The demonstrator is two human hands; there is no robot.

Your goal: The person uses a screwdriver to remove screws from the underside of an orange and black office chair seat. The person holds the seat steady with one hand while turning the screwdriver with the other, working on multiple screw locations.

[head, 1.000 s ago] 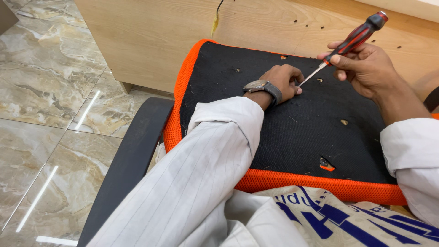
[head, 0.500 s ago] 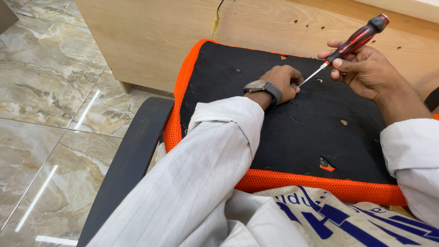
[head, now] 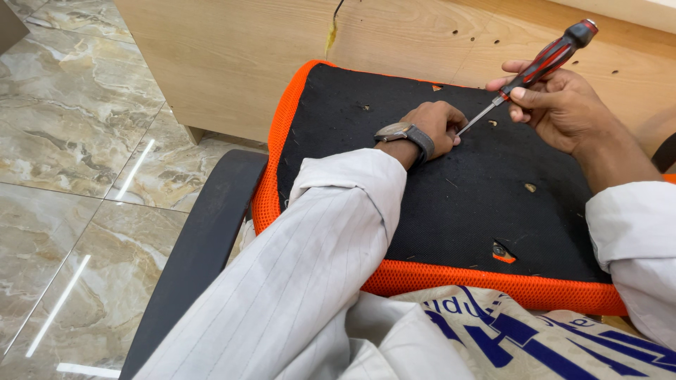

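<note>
Fingers of my right hand (head: 563, 105) were clamped on the red-and-black screwdriver (head: 542, 63), its long axis slanting down-left so the tip met a spot on the upturned black seat base (head: 436, 197). My left hand (head: 436, 127), curled shut, steadied that spot beside the tip.

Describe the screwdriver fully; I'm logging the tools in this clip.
The screwdriver has a red and black ribbed handle with a red cap and a thin bright metal shaft. It lies tilted, handle up toward the wooden panel, tip down at the black seat underside. The right hand pinches the handle's lower end; the tip meets the curled left hand.
</note>
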